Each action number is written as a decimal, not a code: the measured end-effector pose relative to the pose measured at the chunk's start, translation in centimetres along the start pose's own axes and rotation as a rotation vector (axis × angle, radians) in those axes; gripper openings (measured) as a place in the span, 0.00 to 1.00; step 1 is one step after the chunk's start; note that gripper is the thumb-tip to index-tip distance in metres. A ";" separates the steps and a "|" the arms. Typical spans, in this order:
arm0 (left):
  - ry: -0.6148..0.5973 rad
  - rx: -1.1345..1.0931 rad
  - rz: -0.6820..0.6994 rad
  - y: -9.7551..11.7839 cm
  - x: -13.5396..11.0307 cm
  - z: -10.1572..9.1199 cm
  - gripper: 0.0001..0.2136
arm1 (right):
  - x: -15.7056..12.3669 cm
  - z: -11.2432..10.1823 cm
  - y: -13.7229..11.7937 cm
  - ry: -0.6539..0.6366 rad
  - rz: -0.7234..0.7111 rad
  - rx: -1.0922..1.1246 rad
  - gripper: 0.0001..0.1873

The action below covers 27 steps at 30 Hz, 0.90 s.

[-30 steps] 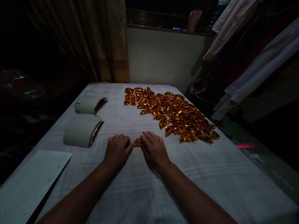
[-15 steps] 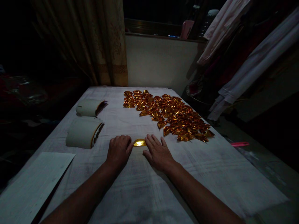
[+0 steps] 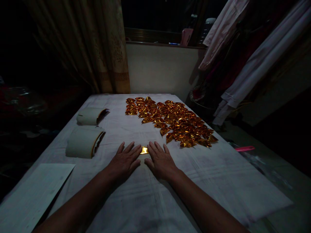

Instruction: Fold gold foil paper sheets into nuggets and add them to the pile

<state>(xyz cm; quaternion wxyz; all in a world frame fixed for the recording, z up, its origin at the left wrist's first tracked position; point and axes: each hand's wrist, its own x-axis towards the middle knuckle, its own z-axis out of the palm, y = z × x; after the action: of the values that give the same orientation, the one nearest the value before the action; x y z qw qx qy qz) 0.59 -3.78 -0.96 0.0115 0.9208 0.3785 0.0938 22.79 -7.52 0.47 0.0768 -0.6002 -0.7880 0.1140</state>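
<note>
A narrow strip of folded gold foil paper (image 3: 144,150) lies flat on the cloth-covered table (image 3: 136,200), its middle showing between my hands. My left hand (image 3: 126,158) rests palm down over the strip's left end, fingers spread. Over the right end lies my right hand (image 3: 160,159), flat too, fingers stretched out. Both ends of the strip are hidden beneath the fingers. Beyond my right hand, a large group of folded gold foil pieces (image 3: 178,119), shaped like ingots, covers the far right of the table.
At the left stand two curved stacks of paper sheets, a smaller stack (image 3: 87,116) behind a larger one (image 3: 80,142). A pale flat board (image 3: 36,191) lies at the near left. Clothes (image 3: 252,58) hang at the right. A patterned curtain (image 3: 107,48) hangs behind the table.
My left hand has opened from a closed grip at the strip's left end and now lies flat on it. Less of the foil shows between my hands. The view has shifted slightly.
</note>
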 end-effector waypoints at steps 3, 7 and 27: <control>-0.012 0.019 0.001 -0.7 -0.9 -0.6 0.24 | 0.0 -0.1 -0.1 0.004 0.000 -0.003 0.33; 0.013 0.028 -0.029 -0.6 -1.1 -1.2 0.22 | 0.0 -0.2 -0.2 0.013 0.000 -0.013 0.33; 0.066 0.094 -0.084 1.1 0.2 -2.2 0.16 | -0.4 -0.3 -1.1 -0.008 0.003 0.007 0.29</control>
<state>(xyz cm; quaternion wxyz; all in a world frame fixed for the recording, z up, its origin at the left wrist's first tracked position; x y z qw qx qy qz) 1.08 -4.54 1.30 -0.0400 0.9001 0.4208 0.1056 21.91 -8.14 1.05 0.0756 -0.6005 -0.7871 0.1191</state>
